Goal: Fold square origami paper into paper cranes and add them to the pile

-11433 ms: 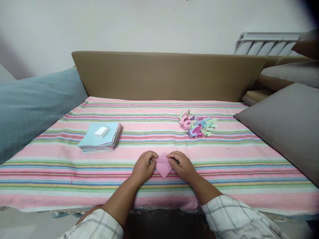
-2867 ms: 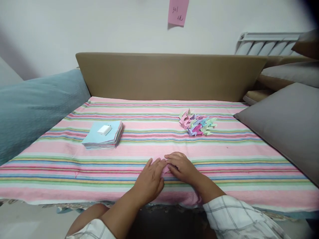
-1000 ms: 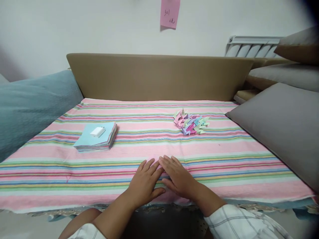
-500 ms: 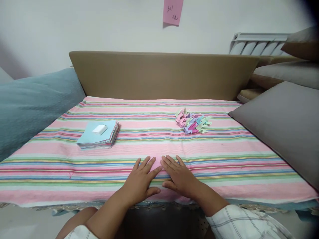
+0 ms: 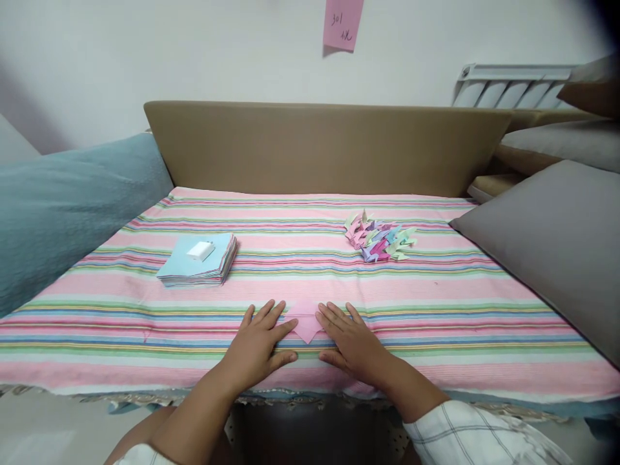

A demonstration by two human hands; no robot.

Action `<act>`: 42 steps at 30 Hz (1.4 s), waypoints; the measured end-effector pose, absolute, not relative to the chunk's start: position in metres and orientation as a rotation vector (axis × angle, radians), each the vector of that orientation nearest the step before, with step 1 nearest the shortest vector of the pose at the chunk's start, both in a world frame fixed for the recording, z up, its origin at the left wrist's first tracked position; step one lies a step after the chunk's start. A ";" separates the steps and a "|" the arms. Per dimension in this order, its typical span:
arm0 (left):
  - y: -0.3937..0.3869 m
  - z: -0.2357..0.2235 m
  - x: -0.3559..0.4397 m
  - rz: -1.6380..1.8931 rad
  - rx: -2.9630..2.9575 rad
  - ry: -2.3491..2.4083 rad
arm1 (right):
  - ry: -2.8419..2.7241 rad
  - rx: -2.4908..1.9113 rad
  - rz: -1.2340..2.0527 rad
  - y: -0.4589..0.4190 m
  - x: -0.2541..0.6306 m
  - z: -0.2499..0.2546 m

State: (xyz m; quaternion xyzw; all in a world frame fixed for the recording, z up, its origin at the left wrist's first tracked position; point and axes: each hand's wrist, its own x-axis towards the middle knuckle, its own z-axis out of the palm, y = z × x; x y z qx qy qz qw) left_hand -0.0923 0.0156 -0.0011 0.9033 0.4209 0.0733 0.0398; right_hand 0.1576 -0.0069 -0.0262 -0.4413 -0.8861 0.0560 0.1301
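Note:
A pink sheet of origami paper lies on the striped cloth, its lower corner pointing at me and a crease or folded edge running across it. My left hand rests palm down with fingers spread, its index fingertip on the paper's left side. On the right side, my right hand lies flat, fingers stretched out, fingertips touching the paper's edge. Both hands partly cover the side corners. Beyond my right hand sits a cluster of folded paper cranes in several colours.
Left of the paper is a thick stack of coloured paper with a white charger-like block on top. A blue cushion borders the left, grey pillows the right. A brown backrest stands behind; a pink note hangs on the wall.
My left hand has slid left, away from my right hand, so more of the pink paper shows between them. My right hand has barely moved. The whole view has shifted slightly.

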 end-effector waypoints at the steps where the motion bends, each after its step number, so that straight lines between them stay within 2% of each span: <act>1: 0.017 -0.002 -0.094 0.255 2.758 1.313 | -2.578 -1.285 0.162 -0.007 0.157 -0.026; 5: 0.024 0.000 -0.101 0.401 2.710 1.411 | -2.580 -1.294 0.172 -0.007 0.157 -0.025; 11: 0.032 0.003 -0.093 0.818 2.651 1.359 | -2.589 -1.314 0.193 -0.007 0.156 -0.025; 18: 0.036 -0.008 -0.077 0.673 2.792 1.225 | -2.602 -1.373 0.249 -0.006 0.155 -0.021; 31: 0.036 -0.005 -0.075 0.613 2.900 1.034 | -2.533 -1.345 0.245 -0.007 0.156 -0.023; 42: 0.041 -0.011 -0.071 0.816 2.844 1.046 | -2.336 -1.257 0.197 -0.001 0.155 -0.026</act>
